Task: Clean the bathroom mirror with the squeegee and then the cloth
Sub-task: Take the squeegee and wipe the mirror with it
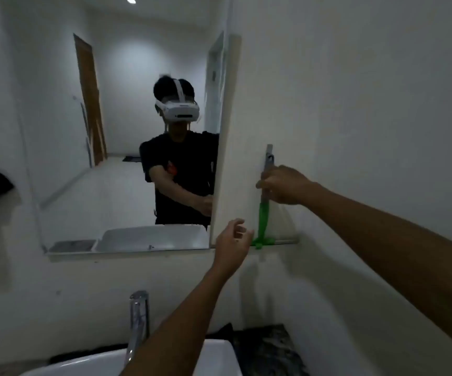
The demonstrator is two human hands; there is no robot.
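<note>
Right hand (284, 185) grips the squeegee (264, 213) by the grey upper part of its handle, fingers curled round it. Squeegee stands upright against the white wall just right of the mirror (127, 147): grey handle on top, green lower part, green head touching a narrow ledge (287, 242) at the mirror's lower right corner. Left hand (233, 240) holds nothing, fingers loosely curled, raised just beside the mirror's lower right corner and near the green head; whether it touches the mirror edge, I cannot tell. Mirror shows my reflection, dark shirt, white headset. Below: chrome faucet (138, 321) and white sink (216, 356), with a dark mottled desk (268, 348) surface to the right of the sink. Cloth not identifiable in this dim view.
</note>
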